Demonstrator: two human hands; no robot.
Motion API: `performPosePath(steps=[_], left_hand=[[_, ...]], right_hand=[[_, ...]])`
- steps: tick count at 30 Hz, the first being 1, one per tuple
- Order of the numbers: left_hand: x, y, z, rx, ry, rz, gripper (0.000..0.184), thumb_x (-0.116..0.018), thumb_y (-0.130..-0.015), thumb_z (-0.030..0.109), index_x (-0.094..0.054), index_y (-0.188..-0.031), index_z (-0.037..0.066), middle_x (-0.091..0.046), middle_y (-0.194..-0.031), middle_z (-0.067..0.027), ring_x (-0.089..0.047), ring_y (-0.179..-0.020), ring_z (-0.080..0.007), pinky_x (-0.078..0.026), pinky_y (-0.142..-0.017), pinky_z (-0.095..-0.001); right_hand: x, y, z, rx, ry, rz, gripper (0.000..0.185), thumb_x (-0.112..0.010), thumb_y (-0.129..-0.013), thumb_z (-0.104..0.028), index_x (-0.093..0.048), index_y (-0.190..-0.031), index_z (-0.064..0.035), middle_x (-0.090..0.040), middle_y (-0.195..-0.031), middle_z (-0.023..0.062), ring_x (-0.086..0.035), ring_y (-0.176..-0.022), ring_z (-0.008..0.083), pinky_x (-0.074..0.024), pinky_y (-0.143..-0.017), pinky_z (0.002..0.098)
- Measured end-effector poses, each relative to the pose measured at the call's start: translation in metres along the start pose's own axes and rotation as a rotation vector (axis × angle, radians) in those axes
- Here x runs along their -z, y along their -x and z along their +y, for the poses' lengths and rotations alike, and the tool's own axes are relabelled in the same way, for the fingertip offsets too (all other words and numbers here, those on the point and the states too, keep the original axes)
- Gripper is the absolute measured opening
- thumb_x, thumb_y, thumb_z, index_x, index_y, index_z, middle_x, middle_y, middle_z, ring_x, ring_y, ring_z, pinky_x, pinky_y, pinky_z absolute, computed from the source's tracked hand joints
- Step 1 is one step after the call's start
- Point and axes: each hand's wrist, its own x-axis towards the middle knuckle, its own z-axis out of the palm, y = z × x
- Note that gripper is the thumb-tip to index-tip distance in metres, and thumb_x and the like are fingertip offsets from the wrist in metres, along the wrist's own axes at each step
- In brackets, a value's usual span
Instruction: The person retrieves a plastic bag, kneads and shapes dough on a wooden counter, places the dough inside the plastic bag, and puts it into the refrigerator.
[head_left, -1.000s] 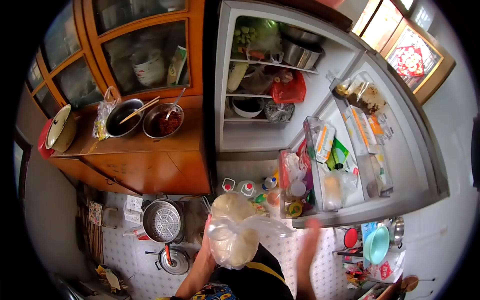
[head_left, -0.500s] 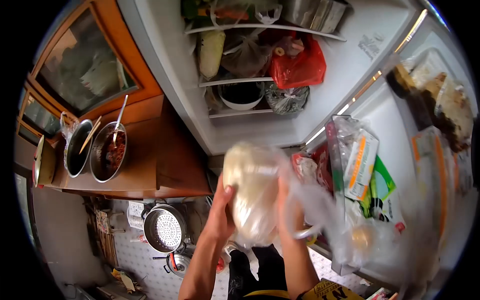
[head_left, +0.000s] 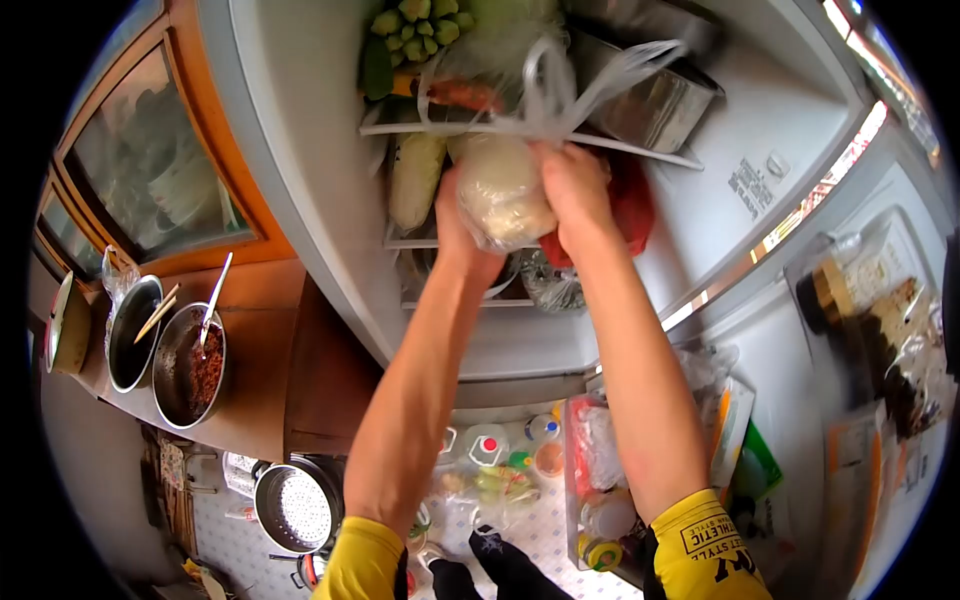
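Note:
Between my two hands is a clear plastic bag wrapped around a pale, rounded lump; its exact kind I cannot make out. My left hand grips the bag's left side and my right hand its right side, near the top. The bag's loose handles stick up over the upper fridge shelf. Just left of the bag lies a long pale-green vegetable on the shelf below. A red plastic bag sits behind my right hand, partly hidden.
The open fridge door stands to the right, its racks packed. Green vegetables and a metal container occupy the upper shelf. At left, a metal bowl of reddish filling stands on a wooden cabinet. Pots and bottles are on the floor.
Both hands have carried the bagged lump up and forward, from in front of the fridge to its shelves. The view has shifted, showing more of the upper shelf and floor.

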Motion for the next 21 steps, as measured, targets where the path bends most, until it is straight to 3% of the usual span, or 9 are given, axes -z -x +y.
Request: performPosePath(steps=[2,3,9,10,13,16,19,20,21], left_hand=[[0.015,-0.029,0.001,-0.001,-0.014,-0.068,0.040,-0.035,-0.098,0.034,-0.050,-0.124,0.007,-0.058,-0.118,-0.0093,-0.057,-0.107,-0.0253,-0.047,-0.092,-0.0404],[0.020,-0.046,0.000,-0.007,-0.017,-0.073,0.040,-0.035,-0.098,0.034,-0.050,-0.124,0.007,-0.058,-0.118,-0.0093,-0.057,-0.107,-0.0253,-0.047,-0.092,-0.0404],[0.041,-0.095,-0.013,-0.042,0.060,-0.020,0.039,-0.035,-0.098,0.036,-0.050,-0.123,0.010,-0.056,-0.121,-0.0073,-0.054,-0.110,-0.0240,-0.044,-0.095,-0.0395],[0.047,-0.100,-0.017,-0.044,0.099,-0.033,0.039,-0.036,-0.098,0.034,-0.049,-0.125,0.010,-0.055,-0.122,-0.0077,-0.053,-0.111,-0.0233,-0.045,-0.094,-0.0392],[0.031,-0.085,-0.024,-0.170,-0.071,0.298,0.040,-0.035,-0.098,0.033,-0.046,-0.130,0.011,-0.053,-0.126,-0.0093,-0.052,-0.113,-0.0246,-0.044,-0.095,-0.0400],[0.025,-0.052,-0.036,-0.309,-0.352,0.321,0.044,-0.039,-0.097,0.029,-0.038,-0.136,0.008,-0.048,-0.133,-0.0109,-0.050,-0.117,-0.0246,-0.042,-0.097,-0.0394],[0.036,-0.066,-0.039,-0.518,-0.793,0.370,0.049,-0.044,-0.095,0.026,-0.033,-0.139,0.008,-0.046,-0.132,-0.0109,-0.049,-0.117,-0.0242,-0.044,-0.093,-0.0386],[0.039,-0.073,-0.033,-0.381,-0.813,0.381,0.053,-0.041,-0.094,0.022,-0.028,-0.142,0.003,-0.042,-0.137,-0.0163,-0.045,-0.122,-0.0285,-0.037,-0.100,-0.0370],[0.039,-0.078,-0.028,-0.247,-0.832,0.388,0.056,-0.038,-0.094,0.017,-0.024,-0.145,-0.002,-0.038,-0.143,-0.0216,-0.041,-0.128,-0.0328,-0.031,-0.106,-0.0355]], right_hand=[[0.011,0.009,-0.027,0.166,0.582,-0.123,0.032,-0.053,-0.088,-0.021,-0.061,-0.104,0.0052,-0.064,-0.096,0.0135,-0.060,-0.087,0.0271,-0.0461,-0.078,0.0345],[0.000,-0.028,0.032,0.521,0.417,-0.144,0.032,-0.050,-0.090,-0.018,-0.058,-0.110,0.0053,-0.062,-0.104,0.0165,-0.061,-0.091,0.0296,-0.0472,-0.082,0.0358],[-0.021,-0.085,0.122,0.697,0.273,-0.178,0.033,-0.043,-0.093,-0.014,-0.051,-0.121,0.0013,-0.061,-0.115,0.0171,-0.058,-0.106,0.0246,-0.0443,-0.096,0.0321],[-0.025,-0.078,0.105,0.739,0.898,-0.091,0.033,-0.044,-0.093,-0.012,-0.052,-0.121,0.0008,-0.061,-0.115,0.0166,-0.057,-0.108,0.0239,-0.0431,-0.097,0.0321],[-0.040,-0.071,0.094,0.656,1.658,-0.038,0.030,-0.047,-0.088,-0.008,-0.058,-0.115,-0.0012,-0.064,-0.107,0.0166,-0.058,-0.105,0.0269,-0.0428,-0.095,0.0330],[-0.058,-0.095,0.129,0.937,0.653,0.320,0.024,-0.058,-0.074,-0.006,-0.064,-0.096,-0.0004,-0.064,-0.089,0.0195,-0.059,-0.088,0.0377,-0.0484,-0.080,0.0404],[-0.061,-0.095,0.128,0.595,0.365,0.113,0.026,-0.056,-0.082,-0.017,-0.062,-0.101,-0.0015,-0.062,-0.106,0.0212,-0.054,-0.102,0.0402,-0.0434,-0.089,0.0442],[-0.057,-0.087,0.117,0.787,0.617,0.143,0.031,-0.057,-0.080,-0.019,-0.061,-0.105,-0.0005,-0.061,-0.109,0.0214,-0.053,-0.105,0.0408,-0.0426,-0.091,0.0445],[-0.057,-0.078,0.103,0.523,0.461,0.126,0.031,-0.057,-0.081,-0.017,-0.059,-0.107,0.0010,-0.060,-0.111,0.0220,-0.053,-0.106,0.0417,-0.0429,-0.091,0.0441]])
